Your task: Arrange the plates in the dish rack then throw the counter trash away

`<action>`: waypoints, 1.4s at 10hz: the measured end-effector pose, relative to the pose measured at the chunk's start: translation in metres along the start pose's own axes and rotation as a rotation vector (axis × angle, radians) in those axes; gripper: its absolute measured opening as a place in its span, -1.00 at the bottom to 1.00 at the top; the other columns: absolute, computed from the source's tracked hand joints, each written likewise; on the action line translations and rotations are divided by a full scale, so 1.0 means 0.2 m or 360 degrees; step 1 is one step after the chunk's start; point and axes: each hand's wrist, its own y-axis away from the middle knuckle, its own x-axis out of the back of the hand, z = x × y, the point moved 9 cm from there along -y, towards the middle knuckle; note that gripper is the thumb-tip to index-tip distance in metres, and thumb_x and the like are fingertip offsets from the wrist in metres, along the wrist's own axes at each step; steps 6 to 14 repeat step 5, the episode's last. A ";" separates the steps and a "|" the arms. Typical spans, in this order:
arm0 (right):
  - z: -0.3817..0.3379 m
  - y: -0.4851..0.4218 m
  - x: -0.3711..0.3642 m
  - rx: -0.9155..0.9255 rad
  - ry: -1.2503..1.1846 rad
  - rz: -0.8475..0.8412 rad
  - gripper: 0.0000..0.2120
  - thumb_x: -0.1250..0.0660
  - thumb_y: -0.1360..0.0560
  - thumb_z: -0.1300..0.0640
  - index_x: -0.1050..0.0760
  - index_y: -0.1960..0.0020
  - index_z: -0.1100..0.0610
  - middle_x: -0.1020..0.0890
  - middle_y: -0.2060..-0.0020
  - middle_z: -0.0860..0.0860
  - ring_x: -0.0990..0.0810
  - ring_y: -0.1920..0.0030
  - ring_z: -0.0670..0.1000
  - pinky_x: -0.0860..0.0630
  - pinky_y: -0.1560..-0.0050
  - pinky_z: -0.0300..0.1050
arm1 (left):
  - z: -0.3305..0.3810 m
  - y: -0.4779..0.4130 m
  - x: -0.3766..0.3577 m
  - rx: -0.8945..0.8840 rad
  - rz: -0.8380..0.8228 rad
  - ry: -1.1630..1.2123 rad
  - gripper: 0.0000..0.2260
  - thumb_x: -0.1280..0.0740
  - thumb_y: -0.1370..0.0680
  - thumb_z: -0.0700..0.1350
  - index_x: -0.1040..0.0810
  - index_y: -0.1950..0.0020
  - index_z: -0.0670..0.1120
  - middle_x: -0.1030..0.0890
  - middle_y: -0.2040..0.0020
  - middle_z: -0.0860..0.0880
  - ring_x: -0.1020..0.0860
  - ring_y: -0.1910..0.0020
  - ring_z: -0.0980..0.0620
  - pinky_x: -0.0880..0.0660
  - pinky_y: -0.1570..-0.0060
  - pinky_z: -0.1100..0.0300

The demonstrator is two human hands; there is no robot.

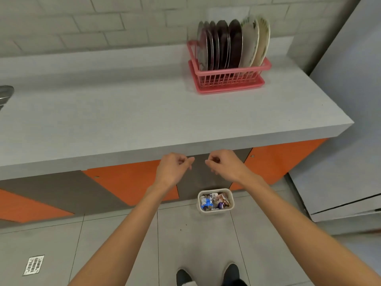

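Note:
A pink dish rack [228,78] stands at the back right of the grey counter [144,112]. Several plates [233,45] stand upright in it, dark ones to the left and two pale patterned ones at the right end. On the floor below the counter edge sits a small white bin [215,209] filled with crumpled wrappers [214,201]. My left hand [174,169] and my right hand [223,164] hover side by side in front of the counter edge, above the bin. Both have loosely curled fingers and hold nothing.
Orange and grey cabinet fronts [127,182] run under the counter. A tall grey appliance [350,120] stands at the right. A metal sink edge [6,93] shows at the far left. A floor drain [34,264] lies at lower left. My shoes [208,275] are at the bottom.

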 end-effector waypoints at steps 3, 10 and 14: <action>0.01 -0.01 0.17 0.0069 -0.0007 0.0029 -0.82 -0.27 -0.57 0.09 -0.57 0.16 0.08 -0.65 0.24 -0.03 -0.61 0.19 -0.03 -0.49 0.15 -0.14 | 0.10 -0.01 0.07 0.0010 0.0154 0.0087 -0.50 -0.26 -0.60 0.11 -0.54 0.46 -0.14 -0.46 0.59 0.03 -0.42 0.57 0.12 -0.53 0.19 0.10; -0.07 -0.09 0.39 0.0176 0.0068 0.0163 -0.67 -0.26 -0.59 -0.01 -0.48 -0.33 0.00 -0.59 -0.16 -0.05 -0.51 -0.20 -0.10 -0.43 -0.11 -0.25 | 0.32 -0.10 0.22 -0.0199 0.0320 0.0000 -0.85 -0.28 -0.58 -0.01 -0.62 -0.08 0.08 -0.62 -0.02 0.21 -0.55 0.06 0.23 -0.52 0.07 0.19; -0.07 -0.09 0.39 0.0176 0.0068 0.0163 -0.67 -0.26 -0.59 -0.01 -0.48 -0.33 0.00 -0.59 -0.16 -0.05 -0.51 -0.20 -0.10 -0.43 -0.11 -0.25 | 0.32 -0.10 0.22 -0.0199 0.0320 0.0000 -0.85 -0.28 -0.58 -0.01 -0.62 -0.08 0.08 -0.62 -0.02 0.21 -0.55 0.06 0.23 -0.52 0.07 0.19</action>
